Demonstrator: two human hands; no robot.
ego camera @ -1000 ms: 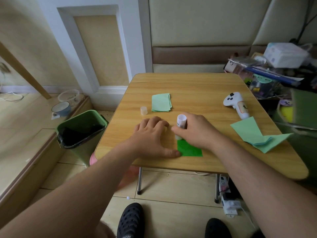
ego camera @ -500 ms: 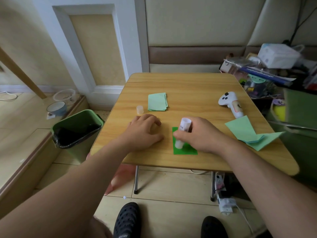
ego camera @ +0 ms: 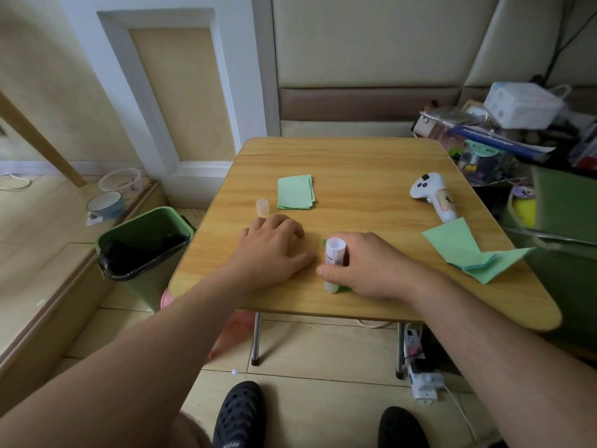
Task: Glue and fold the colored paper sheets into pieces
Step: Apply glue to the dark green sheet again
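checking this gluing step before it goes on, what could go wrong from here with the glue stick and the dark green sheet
1. The right hand hides nearly all of the dark green paper, so glue from the glue stick could go on unevenly or smear onto the table.
2. The left hand rests beside the sheet, not on it, so the paper may slide or crease.
3. The glue cap stands near the table edge and could get knocked off.

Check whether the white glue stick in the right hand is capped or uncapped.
Uncapped, it seems: the right hand presses the white glue stick down on dark green paper, while a small translucent cap stands apart near the left hand.
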